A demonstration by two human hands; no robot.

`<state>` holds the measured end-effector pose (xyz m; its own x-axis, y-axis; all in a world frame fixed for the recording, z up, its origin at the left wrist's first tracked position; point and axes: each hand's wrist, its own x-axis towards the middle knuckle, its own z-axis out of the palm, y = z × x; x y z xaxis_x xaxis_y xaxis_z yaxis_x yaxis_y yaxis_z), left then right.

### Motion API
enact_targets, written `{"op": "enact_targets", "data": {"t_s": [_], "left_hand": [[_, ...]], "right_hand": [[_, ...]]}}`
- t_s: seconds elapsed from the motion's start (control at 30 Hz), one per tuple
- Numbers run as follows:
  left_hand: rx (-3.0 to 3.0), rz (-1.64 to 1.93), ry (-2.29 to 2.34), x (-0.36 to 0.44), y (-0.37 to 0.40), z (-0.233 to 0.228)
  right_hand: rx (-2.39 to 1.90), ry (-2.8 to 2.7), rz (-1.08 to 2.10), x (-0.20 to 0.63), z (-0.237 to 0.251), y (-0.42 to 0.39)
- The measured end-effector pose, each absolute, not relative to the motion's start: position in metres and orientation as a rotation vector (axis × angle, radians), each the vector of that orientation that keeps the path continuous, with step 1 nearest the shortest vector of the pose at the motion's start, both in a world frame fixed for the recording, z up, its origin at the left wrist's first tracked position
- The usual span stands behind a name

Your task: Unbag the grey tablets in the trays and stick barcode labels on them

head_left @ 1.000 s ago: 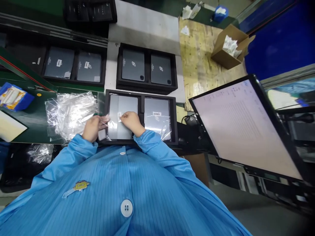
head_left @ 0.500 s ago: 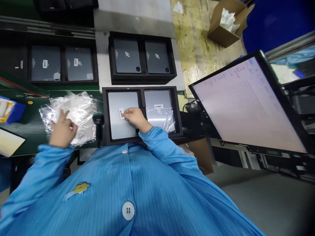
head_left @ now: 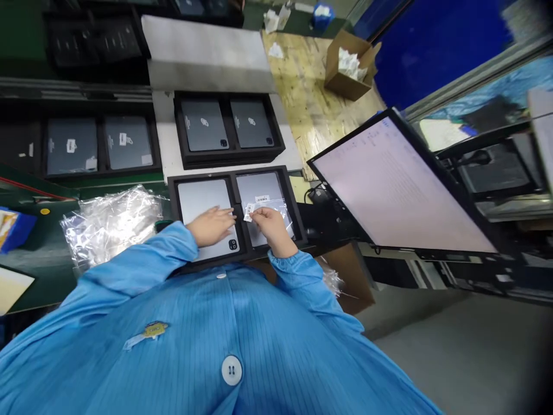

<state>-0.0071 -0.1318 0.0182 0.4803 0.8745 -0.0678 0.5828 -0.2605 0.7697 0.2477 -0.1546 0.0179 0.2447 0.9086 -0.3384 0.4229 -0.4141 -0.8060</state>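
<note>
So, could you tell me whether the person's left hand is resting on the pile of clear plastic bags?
No, the left hand lies flat on the grey tablet in the tray's left slot, apart from the plastic bags.

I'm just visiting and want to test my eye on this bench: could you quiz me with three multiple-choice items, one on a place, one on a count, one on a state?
1. Where does the left hand rest?
A. on the left tablet in the near tray
B. on the monitor
C. in the cardboard box

2. How many tablets lie in the near tray?
A. one
B. two
C. four

3. What state is the right hand in?
A. flat and open
B. out of view
C. pinching a small white label

Key: 1 A, its palm lies flat on that tablet; 2 B, one fills each compartment; 3 C, the fingertips grip the label over the bagged right tablet.
</note>
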Motion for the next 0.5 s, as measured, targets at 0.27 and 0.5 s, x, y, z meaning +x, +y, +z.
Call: {"op": "enact_targets", "data": {"t_s": [0.27,0.5], "left_hand": [[2.320,0.509,0.759,0.029,-0.095,0.042],[2.347,0.818,0.785,-0.020,-0.099,0.054]], "right_hand": [[-2.010,-1.630,0.849,0.232,0.027,-0.138],[-1.858,-2.102,0.912,0.161,0.031,-0.116]]}}
